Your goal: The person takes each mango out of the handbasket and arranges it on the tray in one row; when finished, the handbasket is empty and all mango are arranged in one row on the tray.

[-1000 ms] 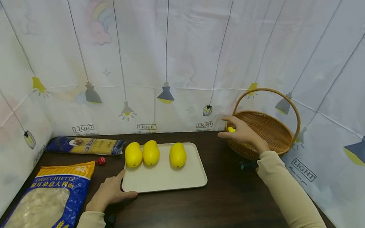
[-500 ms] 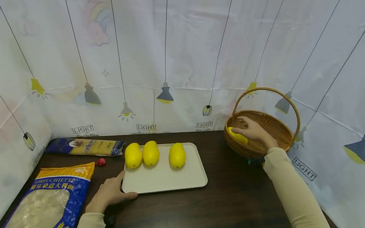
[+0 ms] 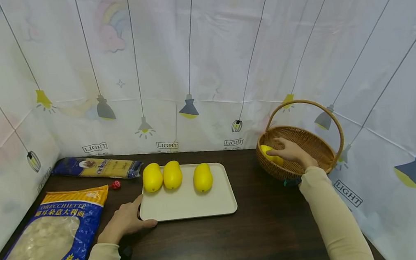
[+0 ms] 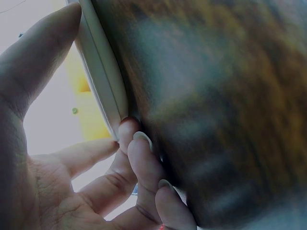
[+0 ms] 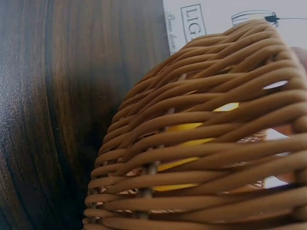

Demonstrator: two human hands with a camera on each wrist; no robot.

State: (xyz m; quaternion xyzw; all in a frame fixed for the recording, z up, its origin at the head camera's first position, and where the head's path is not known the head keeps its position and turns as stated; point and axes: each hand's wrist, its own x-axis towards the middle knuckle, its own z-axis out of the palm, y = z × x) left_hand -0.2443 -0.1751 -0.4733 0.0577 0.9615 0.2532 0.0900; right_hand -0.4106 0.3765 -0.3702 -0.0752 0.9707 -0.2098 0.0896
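Note:
My left hand holds the left front corner of the cream tray, thumb at its front edge and fingers along its left side. In the left wrist view, fingers curl against the tray rim. Three yellow mangoes lie on the tray. My right hand is inside the wicker basket, its thumb lying over another yellow mango. The other fingertips are partly hidden. In the right wrist view, the woven basket wall covers most of the hand, and yellow shows through its gaps.
A blue and yellow pasta bag lies at the left, with a long pasta packet behind it. A small red object sits between them. The basket's arched handle rises beside my right arm. A printed curtain borders the table.
My right hand has moved from above the basket's left rim rightward and into the basket, uncovering more of the mango, then its thumb has come over it. The left hand and tray stay put.

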